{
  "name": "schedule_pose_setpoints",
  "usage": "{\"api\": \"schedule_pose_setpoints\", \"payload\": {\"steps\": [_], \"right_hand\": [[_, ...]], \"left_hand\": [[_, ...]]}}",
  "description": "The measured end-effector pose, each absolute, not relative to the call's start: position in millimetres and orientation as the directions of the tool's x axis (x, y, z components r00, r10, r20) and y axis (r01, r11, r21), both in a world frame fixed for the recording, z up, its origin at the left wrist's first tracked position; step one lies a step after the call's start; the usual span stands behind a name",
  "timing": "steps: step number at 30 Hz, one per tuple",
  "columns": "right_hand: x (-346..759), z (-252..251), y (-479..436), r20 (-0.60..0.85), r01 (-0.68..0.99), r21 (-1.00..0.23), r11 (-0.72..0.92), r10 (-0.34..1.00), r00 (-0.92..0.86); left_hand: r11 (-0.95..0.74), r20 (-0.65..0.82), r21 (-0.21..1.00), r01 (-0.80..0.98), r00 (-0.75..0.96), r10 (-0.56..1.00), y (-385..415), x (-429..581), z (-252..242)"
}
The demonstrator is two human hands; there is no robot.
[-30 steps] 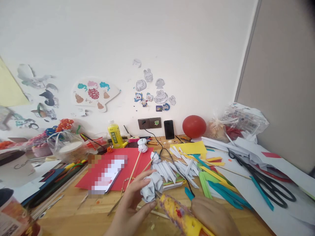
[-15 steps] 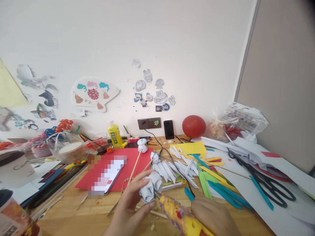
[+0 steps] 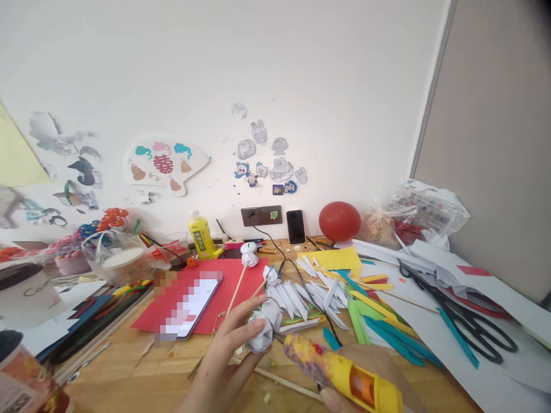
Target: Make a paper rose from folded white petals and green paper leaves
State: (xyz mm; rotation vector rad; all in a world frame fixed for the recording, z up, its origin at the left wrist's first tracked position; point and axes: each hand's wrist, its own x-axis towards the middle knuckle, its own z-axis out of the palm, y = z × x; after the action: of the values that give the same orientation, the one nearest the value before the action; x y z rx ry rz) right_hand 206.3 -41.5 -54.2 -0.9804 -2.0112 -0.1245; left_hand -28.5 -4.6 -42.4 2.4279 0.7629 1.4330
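Over the wooden counter [image 3: 142, 378] we see the left hand [image 3: 235, 350] pinching a crumpled, many-creased white paper ball [image 3: 263, 327], then a crusty-fronted yellow glue gun [image 3: 336, 367] gripped by the right hand [image 3: 371, 355], its long axis slanting, nozzle [image 3: 279, 338] aimed up-left toward the ball.

This looks like a craft corner, home or studio unclear: a glue gun [image 3: 340, 370] in the right hand [image 3: 375, 358], paper strips [image 3: 289, 299] on the table [image 3: 142, 378] just beyond the left hand [image 3: 228, 353], scissors [image 3: 437, 295] right of both, and cartoon cutouts [image 3: 282, 168] on the wall [image 3: 344, 86] ahead.
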Motion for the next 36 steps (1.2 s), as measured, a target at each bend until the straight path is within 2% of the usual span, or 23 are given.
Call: {"api": "schedule_pose_setpoints", "payload": {"steps": [3, 7, 9, 11, 15, 18, 21, 23, 26, 28, 30, 31, 33, 36], "right_hand": [[207, -49, -43, 0.706, 0.644, -0.309, 0.700, 0.622, -0.337], [210, -48, -44, 0.651, 0.707, -0.331, 0.625, 0.694, -0.308], [214, -50, -39, 0.653, 0.787, -0.286, 0.547, 0.712, -0.258], [220, -55, -29, 0.664, 0.873, -0.190, 0.450, 0.713, -0.223], [243, -63, -5, 0.558, 0.975, -0.059, 0.214, 0.817, -0.146], [262, -71, 8, 0.421, 0.991, -0.095, 0.091, 0.906, -0.042], [273, -79, 16, 0.348, 0.979, -0.168, 0.120, 0.936, -0.055], [271, -82, 18, 0.352, 0.967, -0.213, 0.139, 0.934, -0.057], [253, -77, 12, 0.490, 0.930, -0.294, 0.221, 0.870, -0.052], [235, -70, 2, 0.548, 0.847, -0.345, 0.405, 0.819, -0.168], [217, -65, -10, 0.438, 0.705, -0.428, 0.565, 0.812, -0.385], [209, -64, -15, 0.377, 0.677, -0.479, 0.558, 0.828, -0.415], [199, -65, -22, 0.282, 0.690, -0.539, 0.484, 0.875, -0.394], [193, -70, -26, 0.179, 0.749, -0.537, 0.388, 0.920, -0.348]], "left_hand": [[-0.835, 0.769, 0.449, 0.318, 0.338, 0.542, -3, -30, -41], [-0.812, 0.782, 0.521, 0.264, 0.233, 0.578, -2, -32, -41], [-0.787, 0.775, 0.576, 0.221, 0.160, 0.611, -1, -32, -42], [-0.754, 0.757, 0.634, 0.174, 0.060, 0.651, 1, -31, -42], [-0.591, 0.593, 0.805, 0.046, -0.094, 0.800, 8, -30, -37], [-0.434, 0.425, 0.895, -0.103, -0.100, 0.900, 9, -27, -27], [-0.336, 0.325, 0.917, -0.214, -0.084, 0.942, 7, -24, -19], [-0.264, 0.258, 0.926, -0.270, -0.055, 0.964, 6, -22, -17], [-0.179, 0.180, 0.919, -0.350, -0.031, 0.983, 6, -20, -17], [-0.160, 0.165, 0.894, -0.418, -0.024, 0.986, 7, -19, -17], [-0.154, 0.164, 0.871, -0.467, -0.019, 0.986, 7, -19, -17], [-0.150, 0.161, 0.864, -0.480, -0.017, 0.987, 7, -19, -17], [-0.131, 0.147, 0.862, -0.490, -0.006, 0.989, 7, -19, -17], [-0.101, 0.129, 0.849, -0.518, 0.018, 0.991, 7, -18, -18]]}}
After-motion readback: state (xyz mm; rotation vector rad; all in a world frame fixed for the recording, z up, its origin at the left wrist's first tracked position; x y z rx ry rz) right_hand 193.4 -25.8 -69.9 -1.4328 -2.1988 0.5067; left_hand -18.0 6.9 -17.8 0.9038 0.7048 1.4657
